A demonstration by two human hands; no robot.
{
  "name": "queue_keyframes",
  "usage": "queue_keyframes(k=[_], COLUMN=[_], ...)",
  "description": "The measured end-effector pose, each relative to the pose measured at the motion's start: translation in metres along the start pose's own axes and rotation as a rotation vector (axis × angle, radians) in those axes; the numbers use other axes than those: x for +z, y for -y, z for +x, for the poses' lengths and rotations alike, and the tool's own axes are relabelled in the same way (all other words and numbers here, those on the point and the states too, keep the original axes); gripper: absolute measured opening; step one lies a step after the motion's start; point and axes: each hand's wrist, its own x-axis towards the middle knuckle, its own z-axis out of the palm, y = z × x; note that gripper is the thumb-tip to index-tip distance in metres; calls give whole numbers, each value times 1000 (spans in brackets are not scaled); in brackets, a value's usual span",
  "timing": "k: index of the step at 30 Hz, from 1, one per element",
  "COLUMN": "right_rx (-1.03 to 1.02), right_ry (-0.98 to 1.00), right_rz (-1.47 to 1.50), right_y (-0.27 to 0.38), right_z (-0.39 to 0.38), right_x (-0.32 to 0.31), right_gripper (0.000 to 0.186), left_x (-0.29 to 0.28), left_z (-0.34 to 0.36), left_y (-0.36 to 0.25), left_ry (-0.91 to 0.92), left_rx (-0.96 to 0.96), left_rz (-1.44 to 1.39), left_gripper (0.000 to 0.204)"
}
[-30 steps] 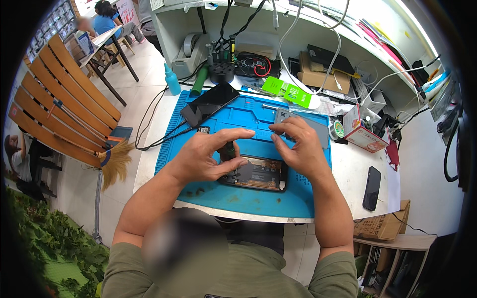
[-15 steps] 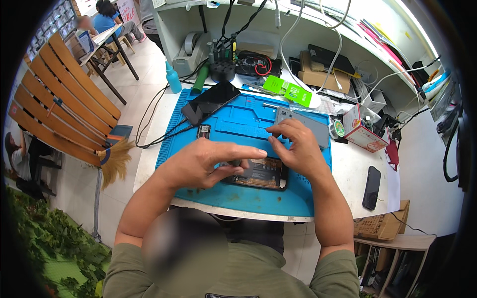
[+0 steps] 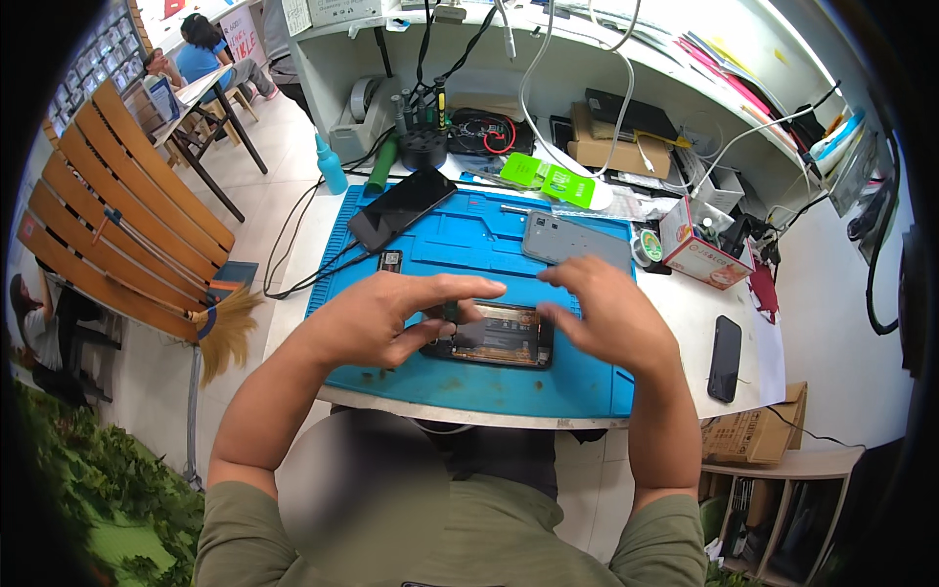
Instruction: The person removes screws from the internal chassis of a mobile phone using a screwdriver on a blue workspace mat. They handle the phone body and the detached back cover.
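Observation:
My left hand [image 3: 391, 318] holds a small dark tool [image 3: 450, 315], partly hidden by the fingers, upright over the left part of an opened phone [image 3: 499, 338], whose battery and innards show. My right hand [image 3: 611, 318] hovers just right of it, fingers apart and blurred, holding nothing that I can see. All this is over a blue work mat [image 3: 469, 380]. Behind my hands lie a grey phone back cover [image 3: 567, 237], a small phone part [image 3: 389, 262] and a black phone [image 3: 401, 210] with cables beside it.
A tool holder [image 3: 423, 147], blue bottle [image 3: 331, 166], green packets [image 3: 567, 184] and red-white box [image 3: 699, 249] line the bench's back. Another phone [image 3: 724, 357] lies right. A wooden chair [image 3: 127, 220] and broom [image 3: 225, 323] stand left; other people [image 3: 205, 64] sit farther off.
My right hand has moved down and right, toward me. The view has shifted slightly, and my left hand stays over the opened phone with the tool.

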Motion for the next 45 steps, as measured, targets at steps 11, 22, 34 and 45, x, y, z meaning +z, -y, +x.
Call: queue_keyframes(k=[11,22,34,45], right_rx=[133,115,109,148], right_ry=[-285,-579,-588,-535], right_rz=[165,164,162,255], right_y=[42,45,45,48], right_z=[-89,-97,-97,-97], right_x=[79,101,101,90], right_gripper=[68,18,22,24], left_x=[7,2,0,1], left_z=[1,1,2,-2], left_y=[-17,-11,-15,-8], left_ry=[-56,-41,-20,-11], left_rx=[-142,-9,-27,10], left_rz=[48,237,244,176], left_gripper=[69,69,72,75])
